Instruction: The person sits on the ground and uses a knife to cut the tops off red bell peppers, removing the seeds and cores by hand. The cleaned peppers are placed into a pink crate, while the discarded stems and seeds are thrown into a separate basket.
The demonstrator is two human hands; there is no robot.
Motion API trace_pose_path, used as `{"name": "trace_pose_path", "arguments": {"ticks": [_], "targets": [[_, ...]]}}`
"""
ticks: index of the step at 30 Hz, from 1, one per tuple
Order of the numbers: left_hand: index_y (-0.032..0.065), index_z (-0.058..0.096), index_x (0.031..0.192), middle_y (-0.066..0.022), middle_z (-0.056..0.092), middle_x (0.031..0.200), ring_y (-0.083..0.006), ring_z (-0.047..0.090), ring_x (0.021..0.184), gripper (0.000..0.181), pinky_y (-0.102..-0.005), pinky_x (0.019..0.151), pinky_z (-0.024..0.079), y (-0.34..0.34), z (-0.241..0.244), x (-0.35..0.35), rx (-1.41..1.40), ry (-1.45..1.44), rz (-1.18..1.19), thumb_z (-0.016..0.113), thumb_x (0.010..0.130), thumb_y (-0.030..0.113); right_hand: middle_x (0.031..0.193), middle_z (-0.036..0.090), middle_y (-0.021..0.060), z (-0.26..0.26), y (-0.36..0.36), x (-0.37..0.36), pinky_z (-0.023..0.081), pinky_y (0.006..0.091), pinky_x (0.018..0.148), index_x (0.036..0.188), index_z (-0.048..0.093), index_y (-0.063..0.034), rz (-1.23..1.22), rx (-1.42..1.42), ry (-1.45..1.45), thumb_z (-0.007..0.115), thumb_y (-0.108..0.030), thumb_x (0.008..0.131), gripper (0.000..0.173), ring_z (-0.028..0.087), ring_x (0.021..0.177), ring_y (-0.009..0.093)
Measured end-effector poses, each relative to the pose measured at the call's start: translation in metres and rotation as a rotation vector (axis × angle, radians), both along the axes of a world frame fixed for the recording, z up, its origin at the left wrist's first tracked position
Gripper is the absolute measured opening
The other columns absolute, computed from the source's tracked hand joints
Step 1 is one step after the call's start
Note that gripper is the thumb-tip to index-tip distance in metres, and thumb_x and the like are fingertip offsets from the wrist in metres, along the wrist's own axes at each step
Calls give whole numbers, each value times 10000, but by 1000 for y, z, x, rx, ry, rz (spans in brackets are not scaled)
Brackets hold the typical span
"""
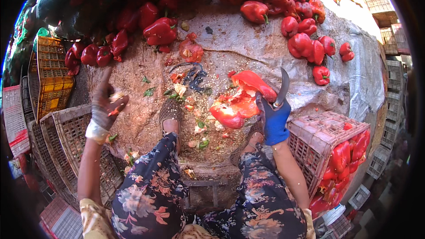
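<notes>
A blue glove covers my right hand (pixel 274 114), which grips a curved-blade knife (pixel 283 88) together with a split-open red bell pepper (pixel 244 101). The blade points up, away from me, and the pepper hangs to the left of the hand, its pale inside showing. My left hand (pixel 108 104), in a worn, whitish glove and slightly blurred, holds a pale pepper core (pixel 117 97) with a bit of red flesh, one finger stretched out. Below and between the hands, seeds, green stems and core scraps (pixel 200 127) lie scattered on the dirty sheet (pixel 139 83).
Whole red bell peppers (pixel 300 44) are heaped along the far side. A pink plastic crate (pixel 313 136) of red peppers stands at the right, tipped. Empty-looking crates (pixel 74 132) and a yellow crate (pixel 54 76) stand at the left. Dark cord (pixel 196 74) lies on the sheet.
</notes>
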State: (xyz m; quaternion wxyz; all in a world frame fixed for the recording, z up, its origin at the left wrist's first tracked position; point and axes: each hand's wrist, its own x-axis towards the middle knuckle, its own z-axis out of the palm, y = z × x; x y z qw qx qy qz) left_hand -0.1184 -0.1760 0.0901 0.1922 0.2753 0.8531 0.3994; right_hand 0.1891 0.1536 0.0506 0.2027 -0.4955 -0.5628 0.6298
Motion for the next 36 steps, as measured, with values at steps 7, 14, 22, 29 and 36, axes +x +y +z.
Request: {"name": "trace_pose_path", "arguments": {"ticks": [7,14,22,29,36], "targets": [[69,342,1404,-147,424,1361,-296,387,1277,852,-346,1043,354,-214,133,-73,-1379,506,361,772,668,83,736,605,-10,57,-18,15,372,196,390,1110,597,-24,-306,-14,302,702,-111,826,315,479,460,42],[60,360,1398,-88,581,1165,-168,559,1068,716,-300,808,542,82,171,40,151,-479,-202,677,821,342,822,637,-9,125,-8,21,372,186,434,1196,578,-49,-473,90,866,672,-74,845,365,470,506,28],[36,485,1190,-88,588,1102,-223,607,957,428,-355,847,504,289,148,182,305,-685,-767,621,801,151,1245,567,112,177,-8,71,422,316,969,1317,444,19,-536,514,849,658,-18,820,543,539,1137,185],[42,545,1209,-22,584,1095,-156,556,1028,594,-313,913,442,322,175,323,411,-390,-1018,728,647,102,652,587,-13,184,-6,201,333,213,355,962,638,-25,-933,-12,673,697,-117,827,174,446,414,45],[33,592,1129,-66,638,878,-104,588,748,295,-183,657,444,357,167,356,102,-895,-794,624,844,103,708,612,15,195,-9,364,356,201,330,1143,542,-9,-986,217,351,691,-122,828,366,435,365,63]]}}
